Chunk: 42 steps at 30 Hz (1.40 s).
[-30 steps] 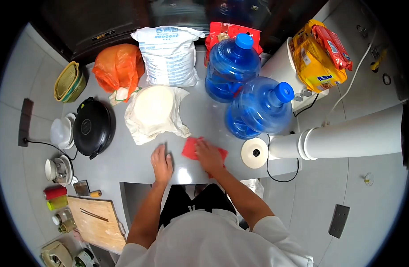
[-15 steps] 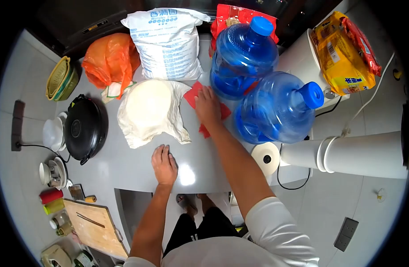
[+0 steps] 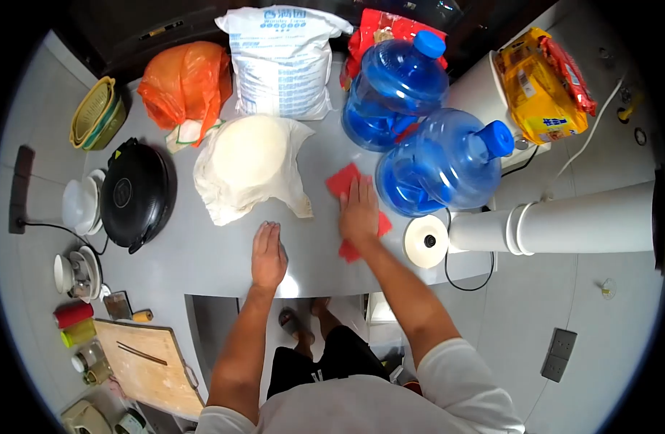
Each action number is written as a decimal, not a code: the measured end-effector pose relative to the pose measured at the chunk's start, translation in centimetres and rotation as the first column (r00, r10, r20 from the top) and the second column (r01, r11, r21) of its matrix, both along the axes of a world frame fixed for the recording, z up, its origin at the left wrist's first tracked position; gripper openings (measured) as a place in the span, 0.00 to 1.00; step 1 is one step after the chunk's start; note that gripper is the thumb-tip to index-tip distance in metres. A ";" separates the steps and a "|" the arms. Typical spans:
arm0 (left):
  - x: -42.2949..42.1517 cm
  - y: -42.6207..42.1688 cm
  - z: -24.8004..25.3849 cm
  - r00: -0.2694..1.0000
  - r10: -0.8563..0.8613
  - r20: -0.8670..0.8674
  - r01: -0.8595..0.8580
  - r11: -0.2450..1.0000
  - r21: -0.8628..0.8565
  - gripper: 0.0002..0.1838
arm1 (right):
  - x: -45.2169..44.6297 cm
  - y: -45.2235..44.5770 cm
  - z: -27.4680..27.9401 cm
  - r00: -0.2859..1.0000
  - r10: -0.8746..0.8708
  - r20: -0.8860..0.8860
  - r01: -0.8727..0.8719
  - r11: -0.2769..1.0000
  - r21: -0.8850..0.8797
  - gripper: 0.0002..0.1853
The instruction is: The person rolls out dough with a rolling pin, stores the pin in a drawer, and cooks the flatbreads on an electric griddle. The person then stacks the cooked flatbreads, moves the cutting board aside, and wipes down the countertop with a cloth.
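My right hand [image 3: 358, 214] grips a red cloth [image 3: 343, 179] and presses it against the grey counter [image 3: 314, 249]. Parts of the cloth stick out around the palm and fingers. Nearer the front edge, my left hand [image 3: 268, 257] rests on the counter, holding nothing, its fingers extended and close together. Beyond it lies a crumpled off-white cloth [image 3: 218, 204] with a round, pale, flat-looking piece [image 3: 251, 150] on top. Two blue water jugs [image 3: 397, 90] [image 3: 437, 166] stand to the right of my right hand.
At the back are a white printed bag [image 3: 282, 69] and an orange plastic bag [image 3: 184, 83]. A black round pan-like appliance [image 3: 134, 195] sits left. A white round lid [image 3: 425, 242] lies right, beside a white pipe [image 3: 578, 220]. A cutting board [image 3: 148, 369] carries chopsticks.
My right hand has drawn the red cloth toward the front edge, away from the jugs and white bag. My left hand stays at nearly the same place. The view has shifted slightly.
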State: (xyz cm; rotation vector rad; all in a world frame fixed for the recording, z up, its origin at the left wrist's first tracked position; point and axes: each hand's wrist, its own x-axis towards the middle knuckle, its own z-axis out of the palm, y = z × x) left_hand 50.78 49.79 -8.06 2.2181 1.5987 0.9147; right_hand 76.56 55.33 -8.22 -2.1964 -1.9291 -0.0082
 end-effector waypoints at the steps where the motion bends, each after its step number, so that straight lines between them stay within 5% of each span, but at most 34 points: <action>1: 0.2 0.3 -0.1 1.000 0.015 -0.017 -0.015 1.000 0.015 0.22 | 0.3 2.6 0.4 0.999 0.030 -0.023 -0.029 0.999 0.038 0.32; 4: 1.1 -0.2 -0.3 0.999 0.041 -0.033 -0.041 0.999 0.019 0.21 | 0.9 6.8 0.4 0.973 0.231 -0.021 -0.229 0.971 0.061 0.31; 7: 0.7 0.5 0.2 1.000 0.006 -0.005 -0.006 1.000 0.018 0.20 | 0.2 1.5 1.6 0.901 0.433 -0.038 -0.433 0.901 -0.002 0.30; 9: 0.0 0.0 -0.2 1.000 -0.010 0.015 0.009 1.000 0.025 0.20 | -0.4 -4.7 3.4 0.923 0.335 -0.189 -0.364 0.920 -0.148 0.33; 14: -4.9 -2.3 0.8 0.984 0.179 -0.009 -0.180 0.982 -0.058 0.22 | -4.4 -13.8 2.1 0.991 -0.092 -0.096 0.078 0.988 -0.137 0.44; 17: -11.0 -3.8 0.6 0.940 0.319 -0.120 -0.329 0.942 -0.068 0.22 | -9.2 -12.9 1.8 0.998 0.026 -0.049 -0.035 0.982 -0.185 0.47; 26: -17.4 -7.7 1.5 0.879 0.469 0.081 -0.457 0.879 -0.137 0.22 | -26.5 -5.8 1.3 0.850 0.517 -0.100 -0.518 0.855 0.022 0.46; 34: -21.2 -16.0 4.3 0.777 0.620 0.105 -0.598 0.780 -0.181 0.23 | -31.8 -3.8 1.6 0.443 0.891 -0.105 -0.897 0.438 -0.067 0.41; 40: -25.1 -19.8 5.4 0.658 0.734 0.169 -0.707 0.679 -0.196 0.24 | -34.3 -8.1 1.4 0.782 0.618 -0.087 -0.624 0.774 -0.111 0.38; 42: -26.4 -21.1 5.0 0.632 0.752 0.187 -0.726 0.659 -0.198 0.25 | -37.9 -8.1 0.8 0.794 0.607 -0.029 -0.604 0.782 -0.154 0.39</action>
